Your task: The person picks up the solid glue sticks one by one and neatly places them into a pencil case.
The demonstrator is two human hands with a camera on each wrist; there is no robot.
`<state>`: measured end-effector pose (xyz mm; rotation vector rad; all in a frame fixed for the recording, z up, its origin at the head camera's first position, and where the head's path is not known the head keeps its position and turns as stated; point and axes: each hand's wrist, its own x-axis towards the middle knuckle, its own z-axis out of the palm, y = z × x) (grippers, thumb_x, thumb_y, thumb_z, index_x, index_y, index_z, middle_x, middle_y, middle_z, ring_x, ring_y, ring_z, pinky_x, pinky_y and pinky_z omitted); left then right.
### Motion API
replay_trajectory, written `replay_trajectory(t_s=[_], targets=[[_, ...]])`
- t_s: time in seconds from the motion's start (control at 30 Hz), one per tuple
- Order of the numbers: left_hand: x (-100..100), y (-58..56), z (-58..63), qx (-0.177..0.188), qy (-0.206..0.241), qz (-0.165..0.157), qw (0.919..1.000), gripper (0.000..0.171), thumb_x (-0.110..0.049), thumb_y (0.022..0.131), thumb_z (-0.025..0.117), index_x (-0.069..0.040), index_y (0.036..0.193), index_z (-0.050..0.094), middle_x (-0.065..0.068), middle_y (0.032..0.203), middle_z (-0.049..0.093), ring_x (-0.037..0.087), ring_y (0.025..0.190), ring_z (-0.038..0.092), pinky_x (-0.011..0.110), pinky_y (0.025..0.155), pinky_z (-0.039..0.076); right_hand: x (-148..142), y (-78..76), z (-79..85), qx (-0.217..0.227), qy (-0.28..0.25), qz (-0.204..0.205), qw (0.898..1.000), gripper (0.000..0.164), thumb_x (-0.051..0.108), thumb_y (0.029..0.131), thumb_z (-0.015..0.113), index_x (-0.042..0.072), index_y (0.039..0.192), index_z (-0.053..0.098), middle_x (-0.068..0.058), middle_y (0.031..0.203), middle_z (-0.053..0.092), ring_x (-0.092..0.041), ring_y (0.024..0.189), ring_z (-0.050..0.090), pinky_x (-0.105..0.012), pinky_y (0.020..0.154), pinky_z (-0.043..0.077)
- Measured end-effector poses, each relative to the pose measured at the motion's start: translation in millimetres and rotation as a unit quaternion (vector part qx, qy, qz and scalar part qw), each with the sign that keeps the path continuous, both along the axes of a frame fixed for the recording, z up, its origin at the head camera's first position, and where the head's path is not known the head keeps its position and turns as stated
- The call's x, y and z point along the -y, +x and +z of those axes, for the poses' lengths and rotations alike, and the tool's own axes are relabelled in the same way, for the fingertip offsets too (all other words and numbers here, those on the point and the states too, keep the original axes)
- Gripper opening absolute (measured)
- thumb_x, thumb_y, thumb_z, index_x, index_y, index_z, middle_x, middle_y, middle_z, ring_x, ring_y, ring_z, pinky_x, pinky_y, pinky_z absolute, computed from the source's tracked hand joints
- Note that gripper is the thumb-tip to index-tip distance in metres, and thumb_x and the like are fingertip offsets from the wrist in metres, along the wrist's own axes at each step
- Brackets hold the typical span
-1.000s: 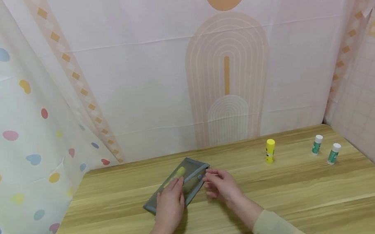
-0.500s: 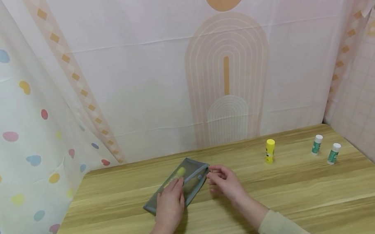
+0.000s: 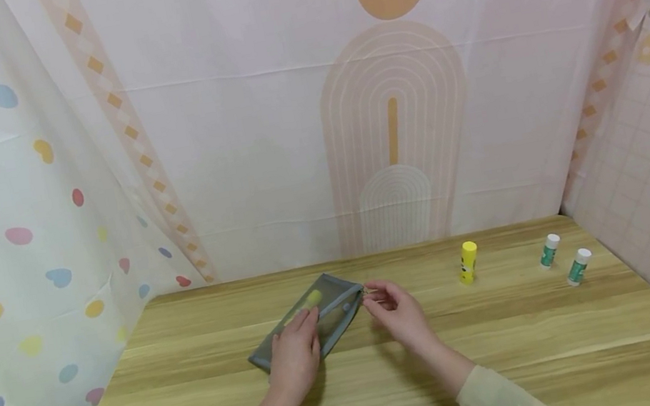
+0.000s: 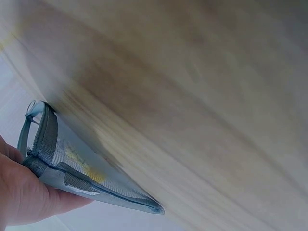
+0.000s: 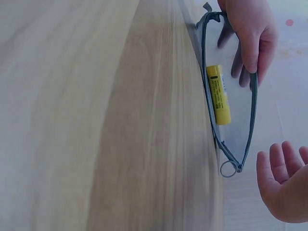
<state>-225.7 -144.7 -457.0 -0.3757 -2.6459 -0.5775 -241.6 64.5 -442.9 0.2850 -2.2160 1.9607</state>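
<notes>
A grey mesh zip pouch (image 3: pixel 336 321) lies slantwise on the wooden table, its mouth spread apart. Through that mouth a yellow glue stick (image 5: pixel 220 96) shows inside. My left hand (image 3: pixel 294 353) grips the pouch's upper rim; in the right wrist view its thumb is outside and its fingers are behind the mesh. A metal ring (image 5: pixel 222 172) hangs at the pouch's end corner. Beside that corner is my right hand (image 3: pixel 402 316), fingers loosely bent and holding nothing; the right wrist view shows a gap between it and the ring.
Another yellow glue stick (image 3: pixel 468 262) stands at the back right of the table (image 3: pixel 519 343). Farther right are two small glue sticks with white caps, one behind (image 3: pixel 549 251) and one in front (image 3: pixel 579 267). Patterned curtains (image 3: pixel 248 137) enclose the table's back and sides.
My right hand has drifted right along the pouch's corner, away from the mouth. The left hand and the pouch have stayed in place.
</notes>
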Motion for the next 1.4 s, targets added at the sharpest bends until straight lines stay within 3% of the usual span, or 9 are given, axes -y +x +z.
replay_trajectory(t_s=[0.07,0.4,0.77,0.97,1.2,1.4], targets=[[0,-0.1,-0.3,0.001,-0.002,0.0,1.0,0.038,-0.003,0.093,0.062,-0.003,0.131,0.063,0.016,0.131,0.062,0.036,0.12,0.058,0.073,0.09,0.04,-2,-0.6,-1.3,-0.016,0.021,-0.007,1.0,0.033,0.01,0.094,0.068,-0.003,0.124,0.062,-0.014,0.105,0.07,-0.024,0.096,0.064,-0.027,0.083,0.051],[0,0.6,0.2,0.008,0.0,0.004,1.0,0.038,-0.003,0.094,0.062,-0.003,0.132,0.062,0.015,0.132,0.061,0.036,0.122,0.057,0.073,0.092,0.039,-9,1.0,-1.2,-0.053,0.05,-0.003,0.997,0.032,0.007,0.092,0.069,0.001,0.123,0.064,-0.017,0.107,0.069,-0.022,0.093,0.065,-0.031,0.08,0.055],[0,1.4,0.9,0.012,0.003,0.004,0.9999,0.039,-0.004,0.094,0.062,-0.004,0.133,0.062,0.016,0.132,0.061,0.036,0.123,0.056,0.074,0.092,0.038,-23,1.7,3.2,-0.098,0.095,-0.01,0.991,0.035,0.004,0.09,0.071,0.002,0.123,0.064,-0.016,0.11,0.069,-0.027,0.098,0.065,-0.045,0.087,0.053],[0,1.5,0.6,0.01,0.003,0.004,0.9999,0.038,-0.004,0.095,0.061,-0.004,0.133,0.062,0.016,0.132,0.061,0.036,0.123,0.056,0.074,0.092,0.038,-33,0.6,0.4,-0.154,0.143,-0.025,0.977,0.037,0.002,0.088,0.073,0.002,0.124,0.064,-0.011,0.111,0.07,-0.029,0.102,0.065,-0.048,0.09,0.052],[0,1.9,1.6,0.004,0.006,-0.001,1.0,0.036,-0.004,0.095,0.061,-0.003,0.132,0.063,0.016,0.132,0.061,0.037,0.122,0.056,0.074,0.092,0.038,-45,0.3,-0.4,-0.214,0.214,-0.049,0.952,0.041,0.006,0.085,0.077,0.005,0.124,0.065,-0.009,0.113,0.07,-0.028,0.104,0.064,-0.048,0.091,0.051],[0,1.9,1.5,0.005,0.008,-0.003,1.0,0.037,-0.004,0.095,0.061,-0.002,0.132,0.062,0.017,0.132,0.061,0.037,0.122,0.056,0.074,0.092,0.038,-57,0.7,0.3,-0.21,0.232,-0.056,0.948,0.042,0.007,0.086,0.077,0.003,0.126,0.064,-0.01,0.115,0.069,-0.028,0.107,0.063,-0.048,0.094,0.049]])
